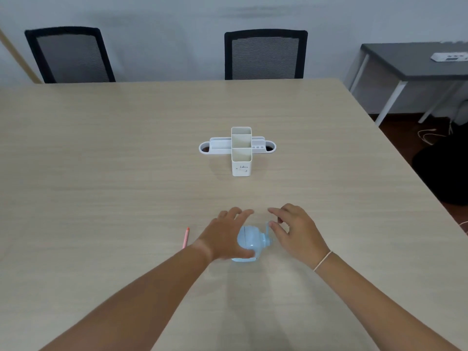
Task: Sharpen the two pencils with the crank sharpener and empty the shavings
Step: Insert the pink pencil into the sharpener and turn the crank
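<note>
A light blue crank sharpener (249, 243) stands on the wooden table (101, 160) near its front edge. My left hand (222, 235) lies against the sharpener's left side, fingers spread over its top and thumb low at its front. My right hand (295, 230) hovers just right of it, fingers loosely bent, fingertips at the crank handle (268, 230). A pink pencil (186, 238) lies on the table left of my left wrist, partly hidden by it. I see only this one pencil.
A white desk organiser (240, 150) with tall square cups stands at the table's middle. Two black mesh chairs (266, 54) stand behind the far edge. A grey side table (415, 64) with a power strip is at the right.
</note>
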The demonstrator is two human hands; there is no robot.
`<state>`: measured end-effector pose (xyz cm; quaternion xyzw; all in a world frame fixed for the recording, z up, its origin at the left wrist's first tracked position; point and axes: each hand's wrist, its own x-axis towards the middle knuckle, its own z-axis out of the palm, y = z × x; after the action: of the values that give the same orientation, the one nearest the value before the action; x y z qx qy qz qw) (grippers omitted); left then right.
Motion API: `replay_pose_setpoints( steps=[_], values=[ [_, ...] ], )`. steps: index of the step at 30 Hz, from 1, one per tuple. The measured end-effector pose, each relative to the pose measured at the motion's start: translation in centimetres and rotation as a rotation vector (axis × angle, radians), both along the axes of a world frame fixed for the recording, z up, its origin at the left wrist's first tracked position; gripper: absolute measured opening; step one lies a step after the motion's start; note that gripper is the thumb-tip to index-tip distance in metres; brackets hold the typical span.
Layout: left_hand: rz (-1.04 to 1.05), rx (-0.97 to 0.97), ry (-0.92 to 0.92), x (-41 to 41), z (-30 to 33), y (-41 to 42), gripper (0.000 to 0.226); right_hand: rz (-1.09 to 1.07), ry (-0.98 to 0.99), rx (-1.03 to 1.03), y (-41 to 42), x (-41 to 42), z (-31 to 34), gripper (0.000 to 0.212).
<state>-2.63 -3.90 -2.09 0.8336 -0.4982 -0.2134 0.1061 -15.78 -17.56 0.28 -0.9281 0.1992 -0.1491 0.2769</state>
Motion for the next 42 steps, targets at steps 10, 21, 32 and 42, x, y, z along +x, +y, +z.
replay_pose_setpoints(
  steps=[10,21,32,42],
  values=[
    [0.071,0.095,0.064,2.5,-1.4,5.3,0.087,0.287,0.231,0.000,4.3,2.9,-0.4,0.050],
    [0.094,0.109,-0.057,1.8,-2.4,4.7,0.031,0.284,0.484,-0.013,4.6,5.3,-2.3,0.048],
    [0.066,0.042,-0.012,3.1,-2.0,6.3,0.029,0.252,0.461,0.001,4.8,5.3,-2.6,0.049],
    [0.380,0.070,0.022,6.3,-1.1,12.6,0.020,0.273,0.495,-0.059,5.0,5.6,-2.1,0.040]
  ],
)
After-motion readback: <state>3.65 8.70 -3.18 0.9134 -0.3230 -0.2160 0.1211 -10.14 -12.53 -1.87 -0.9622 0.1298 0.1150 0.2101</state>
